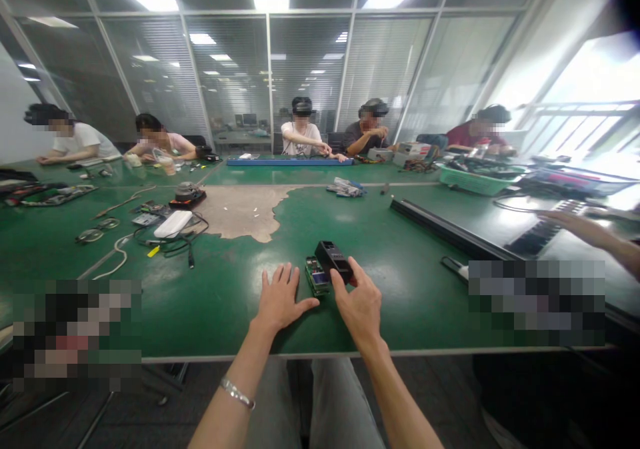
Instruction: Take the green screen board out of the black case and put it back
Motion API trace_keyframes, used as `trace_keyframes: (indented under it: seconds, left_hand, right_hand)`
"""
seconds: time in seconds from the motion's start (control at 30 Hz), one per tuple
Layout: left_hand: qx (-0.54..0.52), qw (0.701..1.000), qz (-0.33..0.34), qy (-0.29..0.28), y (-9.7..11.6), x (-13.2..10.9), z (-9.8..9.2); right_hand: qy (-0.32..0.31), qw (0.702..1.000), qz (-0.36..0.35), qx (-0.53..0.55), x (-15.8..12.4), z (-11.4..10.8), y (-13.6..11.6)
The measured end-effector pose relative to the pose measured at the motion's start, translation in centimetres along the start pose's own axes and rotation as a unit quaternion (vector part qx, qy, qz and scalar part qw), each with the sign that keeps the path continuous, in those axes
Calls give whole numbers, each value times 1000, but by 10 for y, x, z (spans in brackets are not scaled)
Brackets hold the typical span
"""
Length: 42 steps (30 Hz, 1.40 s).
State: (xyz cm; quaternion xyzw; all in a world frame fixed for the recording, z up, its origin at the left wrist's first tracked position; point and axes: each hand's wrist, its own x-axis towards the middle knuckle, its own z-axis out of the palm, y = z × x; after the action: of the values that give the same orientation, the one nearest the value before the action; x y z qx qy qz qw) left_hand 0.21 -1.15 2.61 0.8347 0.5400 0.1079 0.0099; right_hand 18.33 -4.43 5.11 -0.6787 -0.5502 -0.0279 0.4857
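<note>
My left hand (279, 298) lies flat on the green table (410, 262) with its fingers spread, the thumb reaching toward a small green circuit board (317, 276). The board lies on the table just right of that hand. My right hand (359, 302) is closed around the near end of a black boxy device (333, 260), which tilts up and away over the board's right side. A silver bracelet (237, 394) sits on my left wrist.
A white device with black cables (173, 225), a round black part (187, 194) and small parts lie at the left. A long black bar (440, 226) runs at the right, beside another person's arm (595, 234). Several people sit at the far side, near a green basket (473, 181).
</note>
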Motion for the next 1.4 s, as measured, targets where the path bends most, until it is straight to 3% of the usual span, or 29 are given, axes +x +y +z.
trace_keyframes:
  seconds: [0.23, 0.57, 1.4]
  left_hand:
    - [9, 1000, 0, -8, -1, 0, 1]
    - [8, 1000, 1, -4, -2, 0, 3]
    - [27, 1000, 0, -8, -1, 1, 4]
  right_hand:
    - [-36, 997, -58, -47, -12, 15, -21]
    - [-74, 989, -53, -115, -12, 18, -35]
    - [-88, 990, -47, -100, -39, 27, -10]
